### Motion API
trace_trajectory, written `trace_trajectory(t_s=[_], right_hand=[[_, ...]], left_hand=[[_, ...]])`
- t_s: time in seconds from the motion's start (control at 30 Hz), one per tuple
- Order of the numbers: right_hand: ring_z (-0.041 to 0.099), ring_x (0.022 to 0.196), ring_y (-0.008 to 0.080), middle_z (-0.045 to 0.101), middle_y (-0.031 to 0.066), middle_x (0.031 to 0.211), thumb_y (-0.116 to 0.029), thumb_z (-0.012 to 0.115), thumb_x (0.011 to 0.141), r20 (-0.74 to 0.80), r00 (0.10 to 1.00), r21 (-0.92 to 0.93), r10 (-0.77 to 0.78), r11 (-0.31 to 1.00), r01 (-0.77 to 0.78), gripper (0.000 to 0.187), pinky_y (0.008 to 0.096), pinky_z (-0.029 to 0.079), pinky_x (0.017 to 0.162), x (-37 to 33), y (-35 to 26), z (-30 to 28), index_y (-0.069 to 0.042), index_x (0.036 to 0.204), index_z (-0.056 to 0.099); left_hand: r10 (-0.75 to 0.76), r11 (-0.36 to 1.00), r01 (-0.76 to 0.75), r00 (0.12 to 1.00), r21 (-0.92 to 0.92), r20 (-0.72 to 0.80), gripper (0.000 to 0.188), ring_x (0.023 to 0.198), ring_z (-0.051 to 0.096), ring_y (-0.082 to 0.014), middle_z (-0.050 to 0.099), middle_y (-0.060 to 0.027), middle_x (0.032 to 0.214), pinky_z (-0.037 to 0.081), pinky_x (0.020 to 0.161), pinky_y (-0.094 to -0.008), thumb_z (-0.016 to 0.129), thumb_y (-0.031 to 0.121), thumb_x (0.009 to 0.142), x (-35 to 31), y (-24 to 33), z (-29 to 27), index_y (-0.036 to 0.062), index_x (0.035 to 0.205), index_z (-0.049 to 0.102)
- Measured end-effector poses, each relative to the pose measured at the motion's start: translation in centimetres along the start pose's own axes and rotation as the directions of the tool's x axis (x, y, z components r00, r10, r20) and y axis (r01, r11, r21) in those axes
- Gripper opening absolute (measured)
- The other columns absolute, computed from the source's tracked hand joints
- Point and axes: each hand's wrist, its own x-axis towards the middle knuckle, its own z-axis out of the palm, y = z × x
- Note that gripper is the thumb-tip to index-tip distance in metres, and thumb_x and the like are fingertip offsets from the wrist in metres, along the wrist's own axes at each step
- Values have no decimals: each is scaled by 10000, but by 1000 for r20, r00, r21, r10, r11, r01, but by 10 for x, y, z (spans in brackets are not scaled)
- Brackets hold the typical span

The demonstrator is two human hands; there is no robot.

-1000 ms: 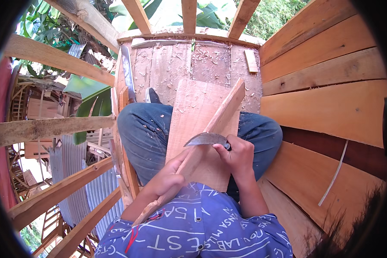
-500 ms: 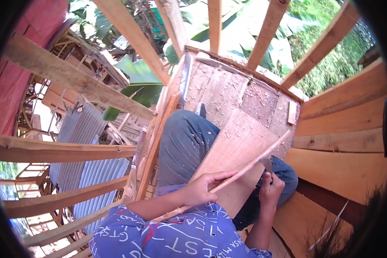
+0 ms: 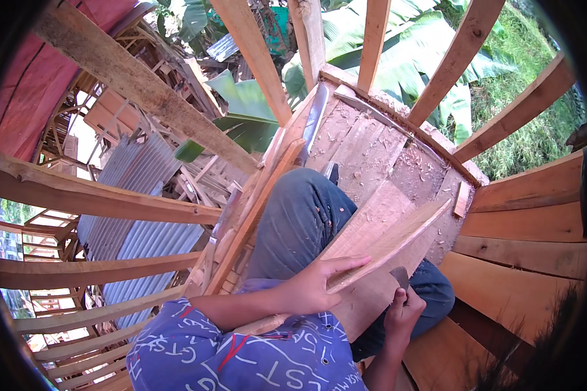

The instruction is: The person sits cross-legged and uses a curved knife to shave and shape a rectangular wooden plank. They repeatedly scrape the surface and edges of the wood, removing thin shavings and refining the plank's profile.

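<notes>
My left hand (image 3: pixel 311 285) is closed around a long, thin wooden board (image 3: pixel 401 241), its thumb along the upper side. The board slants from my shirt up toward the far right, with one broad face showing. A dark, flat blade (image 3: pixel 400 276) sticks up from my right hand (image 3: pixel 403 311), which is wrapped around its handle. The handle is mostly hidden by my fingers, so the exact kind of tool is unclear. The blade stands just below the thin board, seemingly apart from it. Beneath both lies a wider plank (image 3: pixel 357 227), resting against my bent legs.
Wood shavings (image 3: pixel 419 161) litter the plank floor ahead. Wooden slats (image 3: pixel 104 197) form an open railing on the left and far sides; boards (image 3: pixel 522 246) wall the right. A small wood offcut (image 3: pixel 462 199) lies by that wall. Corrugated metal sheets (image 3: pixel 134 231) lie beyond the railing.
The thin board has turned in my left hand, so more of its broad face shows. My right hand and the blade have drawn slightly back from it. The whole view has shifted.
</notes>
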Motion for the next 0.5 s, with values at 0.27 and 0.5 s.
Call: trace_trajectory(t_s=[0.27,0.5], right_hand=[[479,507,417,442,212,557,-423,618,888,-16,998,-127,-69,990,66,531,431,371,486,0,-11,-1,32,651,482],[478,528,432,437,219,554,-437,650,866,-102,992,-265,-79,963,49,555,447,373,500,13,-5,-4,30,633,462]], left_hand=[[20,998,-20,1000,63,13,708,1356,442,-242,509,-175,1411,313,1129,-323,525,-72,713,2,-9,3,11,1412,452],[38,999,-37,999,-37,34,557,1412,365,-292,411,-190,1488,282,1153,-358,541,-63,714,1,-24,7,9,1259,451]])
